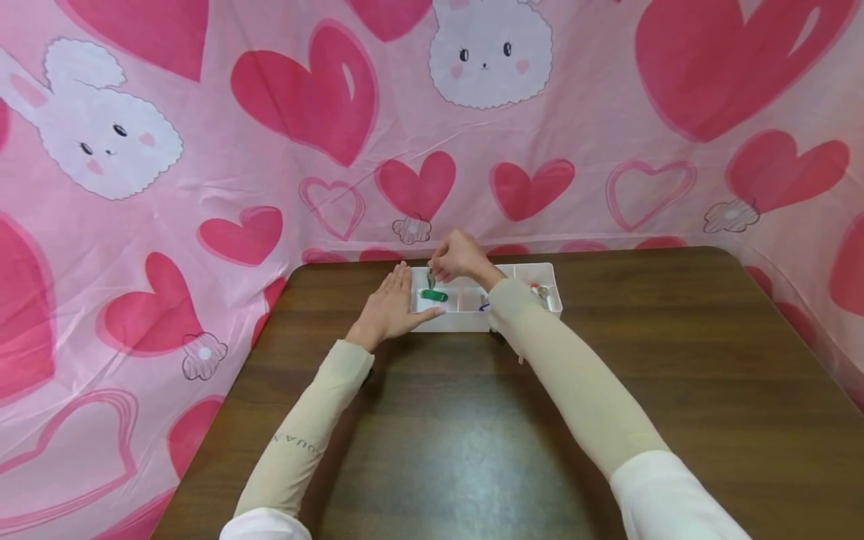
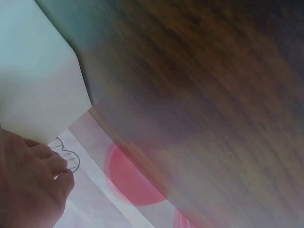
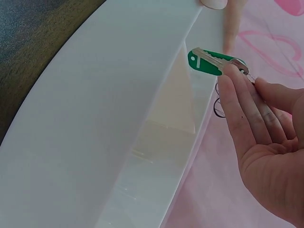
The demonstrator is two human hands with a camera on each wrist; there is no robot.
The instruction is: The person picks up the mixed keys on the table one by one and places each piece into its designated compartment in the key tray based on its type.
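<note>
A white divided tray [image 1: 448, 322] stands at the table's far edge. My left hand [image 1: 388, 304] rests along its left end, fingers straight, thumb reaching along the front wall. Above the left compartment, my right hand [image 1: 459, 256] pinches a metal key [image 3: 209, 58] by its ring end between thumb and fingers; the key hangs downward. A green key tag [image 1: 433, 295] lies in that compartment, just below the key. In the right wrist view the green tag [image 3: 197, 66] shows behind the key; I cannot tell whether they are joined. The right forearm hides part of the tray.
Small items, red and metallic [image 1: 540, 292], lie in the tray's right compartment. A blue thing [image 1: 484, 307] shows in the middle, partly behind the sleeve. A pink heart-patterned cloth [image 1: 466, 135] hangs right behind the brown wooden table [image 1: 675, 337].
</note>
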